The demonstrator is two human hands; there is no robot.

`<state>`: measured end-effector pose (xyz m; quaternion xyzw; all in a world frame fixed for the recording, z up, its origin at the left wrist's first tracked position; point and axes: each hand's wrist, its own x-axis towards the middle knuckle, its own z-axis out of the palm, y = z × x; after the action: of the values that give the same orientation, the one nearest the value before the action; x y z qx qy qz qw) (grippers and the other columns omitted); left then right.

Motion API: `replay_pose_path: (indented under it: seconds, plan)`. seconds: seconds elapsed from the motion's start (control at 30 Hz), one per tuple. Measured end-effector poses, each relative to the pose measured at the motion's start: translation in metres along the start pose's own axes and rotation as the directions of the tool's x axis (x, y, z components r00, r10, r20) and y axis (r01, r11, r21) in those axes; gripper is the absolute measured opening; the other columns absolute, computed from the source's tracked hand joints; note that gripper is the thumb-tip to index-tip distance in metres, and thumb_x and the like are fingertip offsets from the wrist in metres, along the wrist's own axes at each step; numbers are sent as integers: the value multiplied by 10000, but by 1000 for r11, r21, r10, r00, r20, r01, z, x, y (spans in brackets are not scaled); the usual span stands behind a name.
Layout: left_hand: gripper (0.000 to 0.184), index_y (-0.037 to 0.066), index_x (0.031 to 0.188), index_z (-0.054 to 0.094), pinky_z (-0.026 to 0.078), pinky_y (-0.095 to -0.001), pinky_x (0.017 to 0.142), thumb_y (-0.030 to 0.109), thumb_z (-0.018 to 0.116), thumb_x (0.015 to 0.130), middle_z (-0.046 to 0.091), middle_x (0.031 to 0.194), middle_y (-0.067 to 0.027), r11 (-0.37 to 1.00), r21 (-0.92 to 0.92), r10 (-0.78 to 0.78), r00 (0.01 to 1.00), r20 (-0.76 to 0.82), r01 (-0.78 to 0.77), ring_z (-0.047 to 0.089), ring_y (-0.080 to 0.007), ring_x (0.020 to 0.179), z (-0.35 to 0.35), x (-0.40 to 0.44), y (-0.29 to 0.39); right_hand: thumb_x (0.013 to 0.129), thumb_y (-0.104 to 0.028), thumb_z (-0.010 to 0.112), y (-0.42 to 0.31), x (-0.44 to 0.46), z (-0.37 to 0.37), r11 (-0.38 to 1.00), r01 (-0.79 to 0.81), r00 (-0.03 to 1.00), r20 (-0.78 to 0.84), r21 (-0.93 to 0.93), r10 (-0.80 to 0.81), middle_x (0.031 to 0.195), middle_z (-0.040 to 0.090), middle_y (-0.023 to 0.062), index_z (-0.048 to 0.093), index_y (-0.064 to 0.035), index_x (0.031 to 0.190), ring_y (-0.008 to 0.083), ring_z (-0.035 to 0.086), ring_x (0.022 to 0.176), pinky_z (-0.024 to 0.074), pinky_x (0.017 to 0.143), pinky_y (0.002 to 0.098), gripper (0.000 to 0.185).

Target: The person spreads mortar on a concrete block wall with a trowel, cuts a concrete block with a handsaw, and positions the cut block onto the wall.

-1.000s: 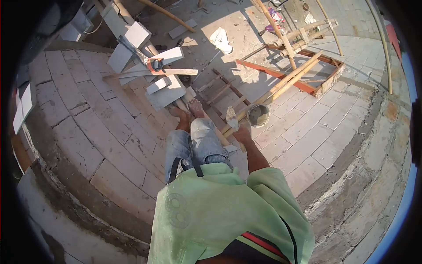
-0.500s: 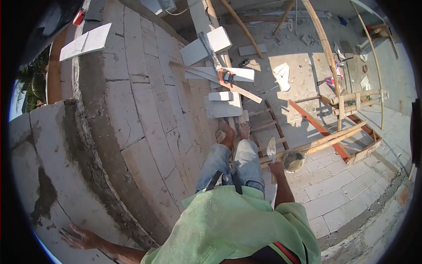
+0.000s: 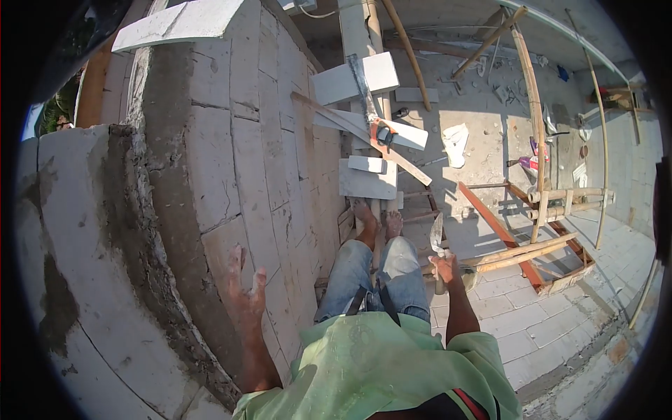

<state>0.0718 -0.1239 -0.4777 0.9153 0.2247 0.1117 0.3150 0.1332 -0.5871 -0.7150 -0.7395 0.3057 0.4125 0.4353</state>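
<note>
Head view: my left grip [image 3: 247, 297] has swung inward from the outer blocks [image 3: 91, 203], fingers spread, nothing held, so that hand's free; my right grip [image 3: 442, 266] stays wrapped round the trowel [image 3: 437, 235], blade ahead of it, bamboo poles [image 3: 519, 250] just to its right.
</note>
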Motion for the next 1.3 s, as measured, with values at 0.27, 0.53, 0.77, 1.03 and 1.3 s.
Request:
replay_pose_path:
  seconds: [0.27, 0.53, 0.77, 1.03, 1.3]
  plan:
    - [667, -19, 1409, 405, 466, -411, 967, 60, 713, 822, 534, 1327, -225, 873, -221, -344, 869, 355, 435, 593, -312, 1130, 97, -22, -44, 796, -177, 727, -12, 26, 17, 954, -16, 996, 87, 300, -11, 697, 513, 17, 533, -57, 968, 125, 500, 453, 427, 400, 286, 285]
    - [699, -2, 1430, 391, 437, -349, 956, 363, 649, 892, 526, 1308, -156, 393, -149, -482, 341, 807, 908, 556, -205, 1131, 198, -21, -67, 793, -176, 724, -68, 38, 80, 994, -16, 978, 208, 111, -7, 721, 540, 29, 530, -44, 1021, 137, 534, 538, 438, 445, 292, 327]
    - [619, 52, 1259, 549, 490, -327, 817, 525, 637, 871, 633, 1101, -75, -23, -82, -348, 69, 935, 996, 632, -215, 973, 310, -50, -78, 795, -150, 686, -102, 30, 159, 982, 189, 898, 408, -23, -163, 960, 588, 156, 467, 9, 1224, 261, 612, 832, 503, 704, 384, 507]
    - [410, 47, 1130, 586, 522, -302, 782, 361, 661, 876, 630, 1005, -51, -408, -275, -304, 155, 940, 871, 634, -168, 921, 355, -61, -121, 822, -235, 736, -102, 62, 180, 860, 506, 706, 600, -57, -376, 1219, 562, 233, 391, -3, 1393, 360, 547, 1154, 416, 985, 415, 707]
    - [380, -39, 1124, 565, 447, -430, 984, 260, 591, 892, 601, 1197, -180, -344, -507, -602, 229, 765, 791, 580, -294, 1156, 356, -108, -167, 843, -369, 711, -120, 250, 154, 651, 531, 846, 301, -543, -440, 1107, 619, 253, 368, 22, 1396, 425, 593, 1041, 478, 896, 440, 759]
